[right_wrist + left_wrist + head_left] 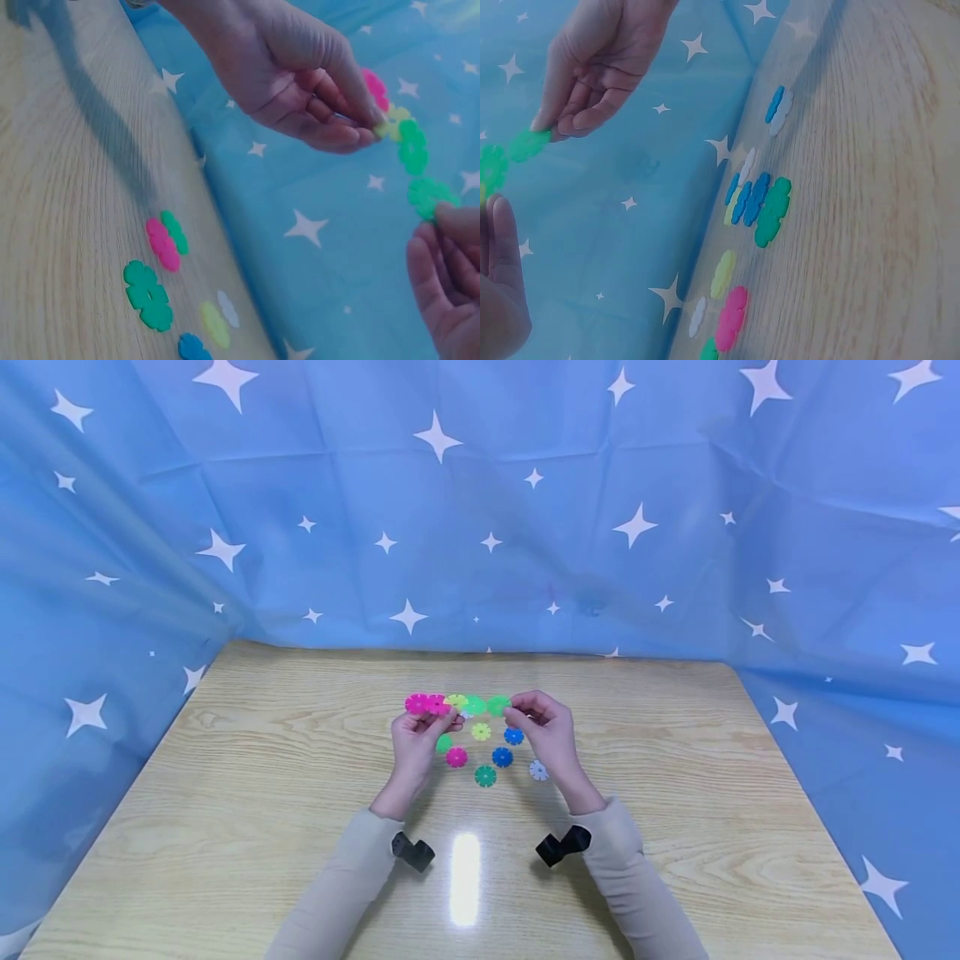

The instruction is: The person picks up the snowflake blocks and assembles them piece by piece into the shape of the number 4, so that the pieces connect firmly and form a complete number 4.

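Note:
Held above the table, a short chain of slotted plastic flower discs runs through two pink discs (417,704), a yellow disc (456,701) and a light green disc (474,705). My left hand (418,745) pinches this chain around the yellow disc, as the right wrist view shows. With thumb and fingertips my right hand (549,732) pinches a separate-looking light green disc (529,145) by its outer edge. That disc's near edge is right beside the green end of the chain (412,148). Both hands face each other at about the same height.
Loose discs lie on the wooden table (300,793) below the hands: pink (457,757), dark green (485,776), yellow (481,732), blue (502,757), pale (538,770) and several others. A blue star-patterned cloth (480,485) hangs behind the table and at its sides.

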Tool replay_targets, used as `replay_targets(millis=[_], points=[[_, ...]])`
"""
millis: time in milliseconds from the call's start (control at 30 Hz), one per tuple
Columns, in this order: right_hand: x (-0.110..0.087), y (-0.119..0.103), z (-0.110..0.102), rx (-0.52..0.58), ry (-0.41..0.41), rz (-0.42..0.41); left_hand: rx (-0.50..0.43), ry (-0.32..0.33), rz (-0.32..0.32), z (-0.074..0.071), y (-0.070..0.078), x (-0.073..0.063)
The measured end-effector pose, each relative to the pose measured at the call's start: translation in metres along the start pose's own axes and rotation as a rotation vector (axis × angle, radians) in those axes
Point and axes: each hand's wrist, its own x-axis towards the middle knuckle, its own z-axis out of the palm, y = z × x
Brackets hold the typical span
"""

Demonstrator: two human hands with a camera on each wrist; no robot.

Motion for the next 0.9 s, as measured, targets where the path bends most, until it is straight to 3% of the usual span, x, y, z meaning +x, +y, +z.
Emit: replay_targets(millis=[267,467,633,900], points=[[-0.005,-0.02,0.004,-0.005,-0.004,0.004,0.0,-0.014,0.009,0.0,0.001,-0.001],[-0.005,-0.004,0.005,0.007,-0.004,-0.039,0.006,-0.02,0.013,0.0,0.001,-0.002],[-0.007,-0.003,0.008,0.002,0.007,-0.07,0.021,-0.029,0.025,0.0,0.001,-0.003],[-0.013,-0.033,0.012,-0.051,-0.023,-0.133,0.045,-0.033,0.05,0.001,0.001,-0.007]])
